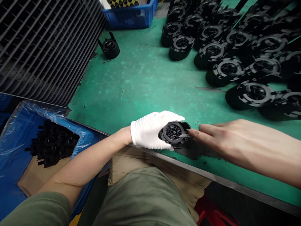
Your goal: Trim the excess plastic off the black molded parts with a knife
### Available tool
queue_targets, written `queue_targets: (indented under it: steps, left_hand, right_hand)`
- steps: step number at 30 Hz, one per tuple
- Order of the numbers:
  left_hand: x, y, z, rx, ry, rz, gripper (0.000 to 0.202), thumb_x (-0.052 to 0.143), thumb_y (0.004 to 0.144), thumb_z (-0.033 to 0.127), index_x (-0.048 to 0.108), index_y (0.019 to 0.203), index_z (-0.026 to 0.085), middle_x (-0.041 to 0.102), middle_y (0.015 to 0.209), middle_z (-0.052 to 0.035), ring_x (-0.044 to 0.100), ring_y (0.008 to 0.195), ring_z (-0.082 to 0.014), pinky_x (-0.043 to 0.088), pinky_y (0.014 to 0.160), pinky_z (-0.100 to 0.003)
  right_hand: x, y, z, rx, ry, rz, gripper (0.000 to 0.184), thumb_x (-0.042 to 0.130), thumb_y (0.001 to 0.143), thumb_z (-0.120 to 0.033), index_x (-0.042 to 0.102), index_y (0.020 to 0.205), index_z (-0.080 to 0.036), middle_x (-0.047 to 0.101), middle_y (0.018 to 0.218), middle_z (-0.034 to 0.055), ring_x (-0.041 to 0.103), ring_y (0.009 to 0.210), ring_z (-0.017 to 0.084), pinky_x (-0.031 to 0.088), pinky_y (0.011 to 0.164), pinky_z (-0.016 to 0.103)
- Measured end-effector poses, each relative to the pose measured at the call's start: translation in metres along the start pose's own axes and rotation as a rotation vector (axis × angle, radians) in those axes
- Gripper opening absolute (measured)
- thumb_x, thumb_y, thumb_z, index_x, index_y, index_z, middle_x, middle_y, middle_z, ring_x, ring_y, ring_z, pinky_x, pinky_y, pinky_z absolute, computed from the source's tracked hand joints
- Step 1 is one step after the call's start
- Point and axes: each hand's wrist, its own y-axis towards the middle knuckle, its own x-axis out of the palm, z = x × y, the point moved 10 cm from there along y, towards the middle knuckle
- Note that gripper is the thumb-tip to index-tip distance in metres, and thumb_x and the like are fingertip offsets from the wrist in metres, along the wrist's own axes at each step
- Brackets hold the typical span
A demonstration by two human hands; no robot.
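Observation:
My left hand (152, 130), in a white glove, is wrapped around the side of a round black plastic housing (173, 132) at the table's front edge. Rings and a square centre show on the housing's upward face. From the right, my bare right hand (211, 135) reaches the housing's rim with its fingers curled and the index fingertip close to it. A thin pale sliver (184, 135) lies across the rim by that fingertip; whether it is a blade or a strip of plastic I cannot tell. What the right fingers hold is hidden.
Rows of similar black housings (230, 70) stand at the right and back right. A single black part (110, 47) stands at the back left, near a dark slatted rack (44, 40). Blue bins (131, 17) are at the back and, plastic-lined (14, 166), at lower left.

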Motion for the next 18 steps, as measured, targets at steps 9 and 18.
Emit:
queue_targets:
  steps: [9, 18]
  left_hand:
    - [-0.002, -0.002, -0.004, -0.021, -0.012, 0.009, 0.107, 0.106, 0.098, 0.075, 0.066, 0.181, 0.02, 0.08, 0.173, -0.0258, 0.08, 0.164, -0.0486, 0.068, 0.142, -0.065]
    - [0.002, 0.004, -0.007, -0.03, 0.027, 0.053, 0.105, 0.109, 0.093, 0.079, 0.074, 0.175, 0.024, 0.085, 0.168, -0.0225, 0.083, 0.159, -0.0469, 0.068, 0.142, -0.063]
  right_hand:
    - [-0.017, 0.016, -0.007, -0.157, -0.078, 0.088, 0.046, 0.045, 0.114, 0.002, 0.084, 0.123, -0.022, 0.069, 0.088, -0.0012, 0.046, 0.063, 0.016, 0.027, 0.062, 0.042]
    - [-0.015, -0.018, 0.015, -0.006, -0.008, 0.299, 0.029, 0.056, 0.13, -0.019, 0.079, 0.148, -0.02, 0.08, 0.102, 0.0021, 0.071, 0.074, 0.016, 0.048, 0.068, 0.034]
